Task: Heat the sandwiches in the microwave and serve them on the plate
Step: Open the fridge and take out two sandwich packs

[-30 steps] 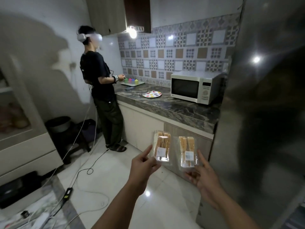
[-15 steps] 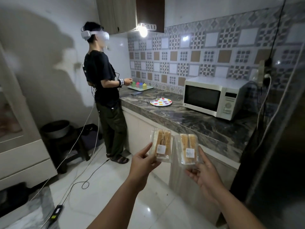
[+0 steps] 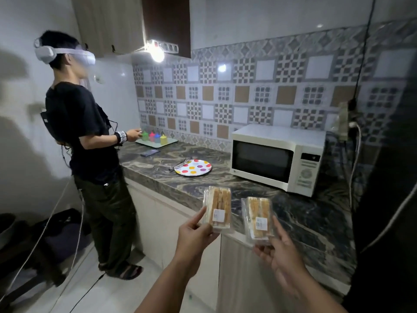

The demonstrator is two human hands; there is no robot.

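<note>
My left hand holds a packaged sandwich upright in clear plastic with a white label. A second packaged sandwich of the same kind is held by my right hand. Both packs hang in front of the counter's near edge. A white microwave with its door closed stands on the dark marble counter at the right. To its left lies a white plate with coloured dots, metal tongs resting at its rim.
A person in a black shirt and a white headset stands at the counter's left end. A tray of coloured bottles and a phone lie near them. Cables run over the floor. A dark fridge fills the right side.
The view has come closer to the counter and turned right. The microwave and plate look larger. Both hands keep holding their sandwich packs, now over the counter's edge.
</note>
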